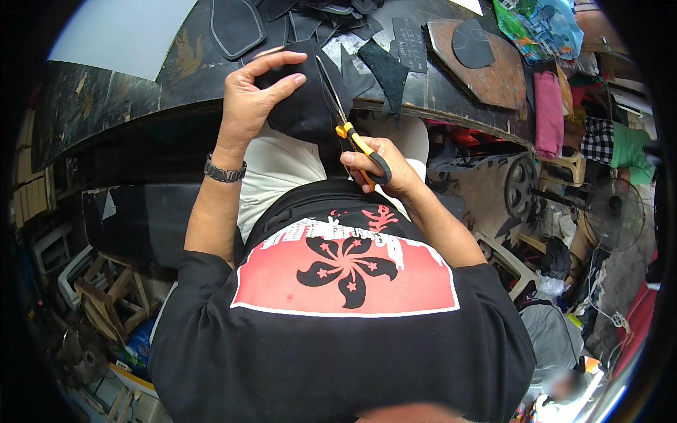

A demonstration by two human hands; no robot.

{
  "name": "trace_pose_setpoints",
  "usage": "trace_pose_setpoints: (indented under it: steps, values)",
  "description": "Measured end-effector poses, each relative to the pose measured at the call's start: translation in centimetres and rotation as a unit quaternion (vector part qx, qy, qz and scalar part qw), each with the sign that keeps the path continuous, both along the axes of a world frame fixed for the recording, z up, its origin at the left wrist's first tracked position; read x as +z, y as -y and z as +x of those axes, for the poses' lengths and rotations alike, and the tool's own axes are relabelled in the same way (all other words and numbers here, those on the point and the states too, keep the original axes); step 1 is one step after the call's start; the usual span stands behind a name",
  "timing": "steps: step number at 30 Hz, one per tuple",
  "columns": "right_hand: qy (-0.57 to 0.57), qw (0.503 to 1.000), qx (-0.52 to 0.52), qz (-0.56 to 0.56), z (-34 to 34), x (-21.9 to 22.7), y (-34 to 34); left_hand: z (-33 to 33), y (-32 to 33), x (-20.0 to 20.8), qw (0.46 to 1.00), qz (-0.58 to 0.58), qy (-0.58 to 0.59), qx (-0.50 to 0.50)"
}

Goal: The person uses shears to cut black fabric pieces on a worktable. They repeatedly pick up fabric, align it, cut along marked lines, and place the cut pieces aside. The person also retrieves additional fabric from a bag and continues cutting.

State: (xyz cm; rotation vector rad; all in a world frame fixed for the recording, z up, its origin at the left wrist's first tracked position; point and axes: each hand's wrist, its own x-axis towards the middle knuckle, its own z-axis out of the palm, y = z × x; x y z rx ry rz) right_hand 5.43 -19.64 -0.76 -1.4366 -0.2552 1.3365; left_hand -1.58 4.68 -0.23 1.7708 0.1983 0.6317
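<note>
My left hand (254,95) pinches a black sheet (300,113), which looks like leather, between thumb and fingers at its upper left part. The sheet hangs over the table's front edge, above my lap. In my right hand (397,168) is a pair of scissors (362,145) with yellow and black handles. Their long blades point up and away, lying along the sheet's right side. How far apart the blades stand is hard to make out. A dark pointed scrap (384,69) droops over the table edge, right of the blades.
On the dark worktable (134,113) lie several black cut pieces (236,28) and a brown board (451,77) bearing a rounded dark piece (472,44). A pink cloth roll (549,113) hangs at the right edge. Farther right are a handwheel (522,187) and a fan (615,211).
</note>
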Motion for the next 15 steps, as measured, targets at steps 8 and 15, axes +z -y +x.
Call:
trace_pose_setpoints:
  steps: [8,15]
  values:
    - [-0.005,1.000,-0.017,0.006,0.4,0.3,-0.3,-0.1,1.8,-0.4,0.992,-0.124,-0.021,-0.010]
    - [0.016,0.999,-0.022,0.019,0.0,-0.5,-0.4,0.1,1.7,-1.0,0.996,-0.089,-0.005,-0.005]
